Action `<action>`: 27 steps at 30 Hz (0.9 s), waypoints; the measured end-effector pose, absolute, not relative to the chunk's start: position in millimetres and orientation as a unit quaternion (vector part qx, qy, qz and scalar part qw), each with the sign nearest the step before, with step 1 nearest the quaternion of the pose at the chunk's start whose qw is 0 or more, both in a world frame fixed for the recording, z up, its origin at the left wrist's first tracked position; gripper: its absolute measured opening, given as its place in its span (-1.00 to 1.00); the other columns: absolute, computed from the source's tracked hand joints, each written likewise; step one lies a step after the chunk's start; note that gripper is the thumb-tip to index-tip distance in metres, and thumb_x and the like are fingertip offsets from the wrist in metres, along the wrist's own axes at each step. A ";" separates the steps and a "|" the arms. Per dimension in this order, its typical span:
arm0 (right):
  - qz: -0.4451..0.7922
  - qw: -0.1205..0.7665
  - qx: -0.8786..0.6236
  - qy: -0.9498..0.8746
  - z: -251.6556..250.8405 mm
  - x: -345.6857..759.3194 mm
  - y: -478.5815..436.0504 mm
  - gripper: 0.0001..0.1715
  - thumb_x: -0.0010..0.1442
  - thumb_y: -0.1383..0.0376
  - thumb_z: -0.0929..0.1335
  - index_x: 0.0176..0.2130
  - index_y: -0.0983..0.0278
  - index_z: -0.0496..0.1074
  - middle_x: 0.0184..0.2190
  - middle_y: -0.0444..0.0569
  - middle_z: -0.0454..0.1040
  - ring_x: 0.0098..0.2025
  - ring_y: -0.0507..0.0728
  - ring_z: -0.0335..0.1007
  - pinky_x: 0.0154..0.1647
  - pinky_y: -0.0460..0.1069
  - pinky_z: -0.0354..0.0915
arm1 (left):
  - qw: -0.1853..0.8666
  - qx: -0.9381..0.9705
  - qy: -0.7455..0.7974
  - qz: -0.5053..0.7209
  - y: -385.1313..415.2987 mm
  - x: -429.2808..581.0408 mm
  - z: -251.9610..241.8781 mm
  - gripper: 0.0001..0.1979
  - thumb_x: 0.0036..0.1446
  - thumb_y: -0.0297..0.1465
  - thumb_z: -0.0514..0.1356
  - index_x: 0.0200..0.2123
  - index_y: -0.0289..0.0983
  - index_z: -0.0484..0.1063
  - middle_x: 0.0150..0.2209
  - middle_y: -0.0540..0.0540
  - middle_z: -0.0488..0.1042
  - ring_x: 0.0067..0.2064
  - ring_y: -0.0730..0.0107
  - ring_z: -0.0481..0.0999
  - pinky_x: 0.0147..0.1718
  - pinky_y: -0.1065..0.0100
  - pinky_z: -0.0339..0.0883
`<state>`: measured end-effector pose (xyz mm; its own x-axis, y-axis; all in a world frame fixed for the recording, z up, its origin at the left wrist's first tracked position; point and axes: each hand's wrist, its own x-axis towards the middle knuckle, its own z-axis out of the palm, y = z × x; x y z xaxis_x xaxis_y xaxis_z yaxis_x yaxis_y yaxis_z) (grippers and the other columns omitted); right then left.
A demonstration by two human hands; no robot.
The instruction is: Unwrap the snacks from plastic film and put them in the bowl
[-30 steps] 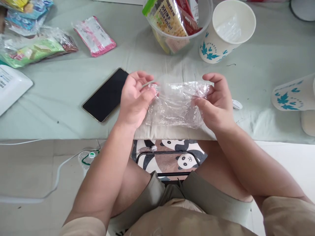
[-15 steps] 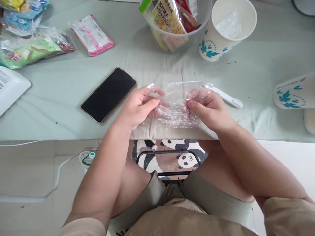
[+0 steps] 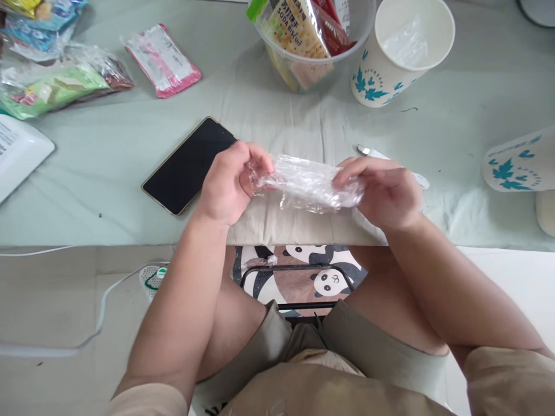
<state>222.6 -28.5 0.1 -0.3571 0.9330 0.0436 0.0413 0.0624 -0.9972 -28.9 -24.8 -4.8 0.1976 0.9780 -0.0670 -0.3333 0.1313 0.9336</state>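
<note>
A crinkled sheet of clear plastic film [image 3: 306,182] stretches between my hands above the table's near edge, gathered into a narrow band. My left hand [image 3: 229,182] grips its left end, fingers curled around it. At the other end my right hand [image 3: 385,188] is closed on the film, its fingers bent over it. Behind the right hand lies a white-handled tool [image 3: 377,155] with a metal tip, partly hidden by that hand. A black smartphone [image 3: 186,164] lies flat beside my left hand, one corner close behind the knuckles.
A clear tub [image 3: 303,75] of snack packets stands at the back, beside a paper cup [image 3: 381,81] with crumpled clear plastic inside. Another paper cup [image 3: 515,164] lies tilted at right. A pink-and-white packet [image 3: 167,60] and several snack bags [image 3: 56,89] lie at left.
The film has gone from a spread, loose sheet to a narrower folded band. Both hands have turned, fingers now curled over its ends, and the tool's metal tip has come into view.
</note>
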 end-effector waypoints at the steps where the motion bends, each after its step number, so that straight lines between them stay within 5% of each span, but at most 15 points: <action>1: 0.541 0.385 -0.411 -0.625 1.0 221.7 -29.2 -0.34 0.32 -0.24 0.25 -0.45 0.21 0.45 -0.45 0.03 0.45 -0.42 0.14 0.39 -0.42 0.07 0.34 | 0.631 0.428 0.397 0.510 -24.8 -28.1 -6.1 -0.66 0.04 -0.13 0.40 -0.53 -0.25 0.48 -0.55 -0.01 0.37 -0.56 0.54 0.31 -0.65 0.45 0.20; 5: 0.486 0.365 -0.472 -0.638 1.6 217.8 -31.7 -0.44 0.21 -0.16 0.44 -0.44 0.20 0.32 -0.38 -0.02 0.48 -0.32 0.11 0.42 -0.28 0.04 0.43 | 0.618 0.449 0.416 0.494 -27.6 -24.0 -8.5 -0.70 -0.17 -0.53 0.43 -0.50 -0.24 0.33 -0.47 0.06 0.31 -0.49 0.57 0.38 -0.59 0.51 0.32; 9: 0.549 0.409 -0.438 -0.583 3.8 215.9 -32.4 -0.47 0.13 -0.10 0.52 -0.16 0.17 0.34 -0.02 -0.01 0.54 0.00 0.14 0.54 0.05 0.06 0.49 | 0.634 0.499 0.373 0.457 -30.7 -22.8 -9.5 -0.69 -0.17 -0.53 0.40 -0.40 -0.20 0.33 -0.38 0.06 0.35 -0.51 0.56 0.40 -0.66 0.50 0.34; 13: 0.674 0.277 -0.394 -0.561 12.8 208.9 -39.1 -0.46 0.15 0.06 0.51 0.00 0.21 0.33 -0.21 -0.04 0.56 -0.26 0.09 0.54 -0.27 0.00 0.46 | 0.591 0.564 0.356 0.454 -27.9 -23.1 -21.2 -0.63 -0.13 -0.46 0.43 -0.24 -0.14 0.42 -0.33 0.03 0.42 -0.50 0.51 0.44 -0.63 0.47 0.33; 18: 0.616 0.197 -0.457 -0.611 20.3 199.0 -46.2 -0.78 0.11 0.24 0.44 -0.25 0.29 0.41 -0.45 -0.14 0.36 -0.42 0.01 0.27 -0.44 -0.06 0.20 | 0.355 0.574 0.457 0.579 -18.3 -23.0 -38.5 -0.55 -0.03 -0.37 0.49 -0.07 -0.06 0.47 -0.06 -0.05 0.50 -0.08 0.26 0.59 -0.24 0.26 0.54; 21: 0.587 0.202 -0.492 -0.610 21.5 200.1 -43.6 -0.84 0.10 0.25 0.41 -0.32 0.30 0.42 -0.43 -0.11 0.38 -0.38 0.03 0.28 -0.41 -0.05 0.20 | 0.199 0.637 0.410 0.622 -20.9 -19.7 -33.8 -0.80 0.15 -0.26 0.40 -0.15 -0.10 0.57 0.04 -0.04 0.53 0.15 0.20 0.52 0.21 0.09 0.42; 23: 0.584 0.198 -0.484 -0.621 22.0 202.1 -42.1 -0.87 0.11 0.26 0.39 -0.34 0.29 0.42 -0.45 -0.11 0.38 -0.39 0.03 0.27 -0.41 -0.05 0.20 | 0.233 0.687 0.359 0.588 -26.7 -14.8 -26.1 -0.85 0.29 -0.27 0.28 -0.13 -0.13 0.62 0.05 -0.05 0.60 0.29 0.16 0.46 0.39 0.03 0.23; 27: 0.554 0.230 -0.437 -0.670 20.4 203.0 -43.9 -0.86 0.19 0.24 0.36 -0.38 0.24 0.34 -0.48 -0.13 0.34 -0.43 0.02 0.22 -0.41 -0.03 0.20 | 0.442 0.681 0.353 0.465 -36.5 -4.0 -14.2 -0.58 0.07 -0.30 0.43 0.04 -0.16 0.61 0.14 -0.12 0.60 0.26 0.00 0.53 0.27 0.07 0.40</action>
<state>203.0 -43.9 20.4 -0.5116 0.8409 -0.1765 0.3307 0.0031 -0.9437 -4.0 -36.5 -14.2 0.3180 0.8919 0.3215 0.0708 -0.3605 0.9301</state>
